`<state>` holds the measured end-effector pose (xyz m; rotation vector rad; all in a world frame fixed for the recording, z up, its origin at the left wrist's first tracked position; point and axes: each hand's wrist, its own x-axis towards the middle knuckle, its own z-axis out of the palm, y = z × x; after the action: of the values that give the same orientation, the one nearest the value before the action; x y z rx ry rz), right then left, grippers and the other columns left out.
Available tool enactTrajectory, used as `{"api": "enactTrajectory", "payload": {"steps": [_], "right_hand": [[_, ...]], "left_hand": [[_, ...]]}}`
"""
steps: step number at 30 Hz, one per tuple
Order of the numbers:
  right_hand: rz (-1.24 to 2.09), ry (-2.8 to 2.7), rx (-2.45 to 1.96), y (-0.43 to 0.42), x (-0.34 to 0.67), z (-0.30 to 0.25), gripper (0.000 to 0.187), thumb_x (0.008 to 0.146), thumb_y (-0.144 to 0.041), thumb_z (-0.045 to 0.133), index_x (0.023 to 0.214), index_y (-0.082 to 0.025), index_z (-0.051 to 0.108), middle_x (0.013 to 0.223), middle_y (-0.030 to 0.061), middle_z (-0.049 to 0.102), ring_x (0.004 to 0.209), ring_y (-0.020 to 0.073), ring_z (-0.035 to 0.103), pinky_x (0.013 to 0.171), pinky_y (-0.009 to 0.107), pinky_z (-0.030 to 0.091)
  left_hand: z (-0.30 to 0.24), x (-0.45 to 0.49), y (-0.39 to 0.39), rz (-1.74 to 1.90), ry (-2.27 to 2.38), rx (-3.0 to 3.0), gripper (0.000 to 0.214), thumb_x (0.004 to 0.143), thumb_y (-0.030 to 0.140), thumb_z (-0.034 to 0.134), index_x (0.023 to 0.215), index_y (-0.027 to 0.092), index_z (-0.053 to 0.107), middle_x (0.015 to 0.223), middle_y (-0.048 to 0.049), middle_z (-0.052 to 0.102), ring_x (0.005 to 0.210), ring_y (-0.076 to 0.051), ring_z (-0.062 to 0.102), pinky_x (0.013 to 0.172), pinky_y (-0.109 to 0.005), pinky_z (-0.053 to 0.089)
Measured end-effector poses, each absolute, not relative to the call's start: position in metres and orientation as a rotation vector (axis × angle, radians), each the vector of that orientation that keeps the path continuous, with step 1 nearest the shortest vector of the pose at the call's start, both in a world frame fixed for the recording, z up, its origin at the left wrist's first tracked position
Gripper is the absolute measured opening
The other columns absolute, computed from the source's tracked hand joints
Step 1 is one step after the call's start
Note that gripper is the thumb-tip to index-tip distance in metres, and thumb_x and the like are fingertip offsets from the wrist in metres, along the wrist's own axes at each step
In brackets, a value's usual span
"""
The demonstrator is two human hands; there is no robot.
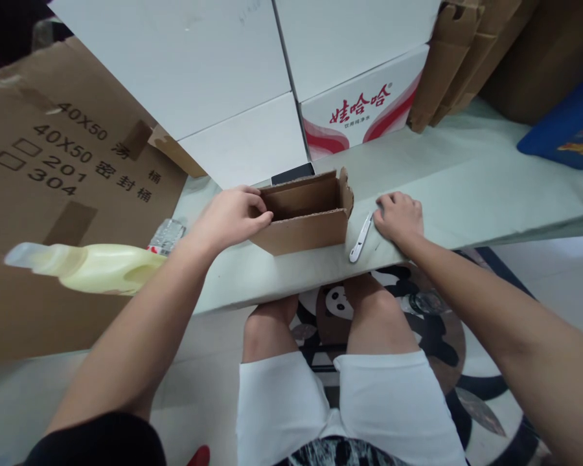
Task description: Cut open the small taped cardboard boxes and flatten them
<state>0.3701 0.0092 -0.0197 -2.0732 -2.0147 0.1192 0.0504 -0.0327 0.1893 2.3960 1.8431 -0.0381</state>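
A small brown cardboard box [304, 234], its top open, stands on the cloth-covered surface in front of me. My left hand [238, 217] grips its left end, with the thumb at the near wall's upper edge and the fingers curled over the end. To the right of the box, my right hand [401, 217] rests palm down on the cloth, fingers loosely bent and apart. A utility knife [361, 239] with a pale handle lies beside that hand, its upper end close to the thumb. Whether they touch, I cannot tell. Behind the box sits a dark flat object [293, 173], partly hidden.
White cartons [364, 110] are stacked at the back. A large brown carton [34, 213] and a yellow bottle [111, 266] stand on the left, partly behind my forearm. Folded cardboard [447, 65] and a blue object [563, 129] are on the right.
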Motion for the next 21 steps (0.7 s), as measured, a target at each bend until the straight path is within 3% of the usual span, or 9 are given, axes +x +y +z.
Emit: {"api": "enactTrajectory", "payload": {"steps": [4, 7, 10, 15, 21], "right_hand": [[0.124, -2.016, -2.05, 0.009, 0.37, -0.019, 0.042, 0.096, -0.032, 0.041, 0.126, -0.015, 0.065, 0.132, 0.0198, 0.061, 0.122, 0.0355, 0.052, 0.1, 0.049, 0.037], [0.131, -2.007, -2.042, 0.008, 0.37, -0.017, 0.042, 0.096, -0.031, 0.041, 0.125, -0.015, 0.066, 0.132, 0.0207, 0.061, 0.121, 0.0359, 0.051, 0.1, 0.05, 0.037], [0.133, -2.005, -2.031, 0.007, 0.369, -0.016, 0.041, 0.095, -0.03, 0.042, 0.124, -0.015, 0.066, 0.132, 0.0209, 0.061, 0.121, 0.036, 0.051, 0.101, 0.05, 0.037], [0.081, -2.027, -1.927, 0.005, 0.371, -0.018, 0.041, 0.094, -0.029, 0.042, 0.123, -0.014, 0.067, 0.132, 0.0219, 0.059, 0.12, 0.036, 0.052, 0.103, 0.05, 0.036], [0.119, -1.958, -1.72, -0.004, 0.362, 0.007, 0.046, 0.093, -0.028, 0.04, 0.132, -0.016, 0.06, 0.13, 0.0194, 0.061, 0.125, 0.0329, 0.054, 0.106, 0.048, 0.041]], "left_hand": [[0.185, 0.039, -0.033, -0.137, 1.762, 2.324, 0.066, 0.073, 0.062, 0.069, 0.13, 0.028, 0.071, 0.158, -0.0122, 0.047, 0.146, -0.044, 0.044, 0.115, -0.055, 0.046], [0.176, 0.03, -0.033, -0.114, 1.683, 2.288, 0.081, 0.069, 0.068, 0.073, 0.141, 0.032, 0.062, 0.169, -0.0105, 0.029, 0.157, -0.047, 0.023, 0.123, -0.063, 0.033], [0.166, 0.026, -0.033, 0.017, 1.627, 2.347, 0.079, 0.072, 0.064, 0.075, 0.142, 0.031, 0.061, 0.171, -0.0089, 0.02, 0.16, -0.048, 0.012, 0.126, -0.067, 0.023], [0.154, 0.029, -0.034, 0.275, 1.593, 2.456, 0.064, 0.074, 0.05, 0.078, 0.133, 0.029, 0.064, 0.164, -0.0101, 0.026, 0.155, -0.045, 0.022, 0.125, -0.066, 0.026], [0.136, 0.026, -0.03, 0.694, 1.743, 2.401, 0.036, 0.082, 0.029, 0.069, 0.117, 0.023, 0.069, 0.133, -0.0113, 0.047, 0.134, -0.031, 0.047, 0.122, -0.052, 0.039]]}}
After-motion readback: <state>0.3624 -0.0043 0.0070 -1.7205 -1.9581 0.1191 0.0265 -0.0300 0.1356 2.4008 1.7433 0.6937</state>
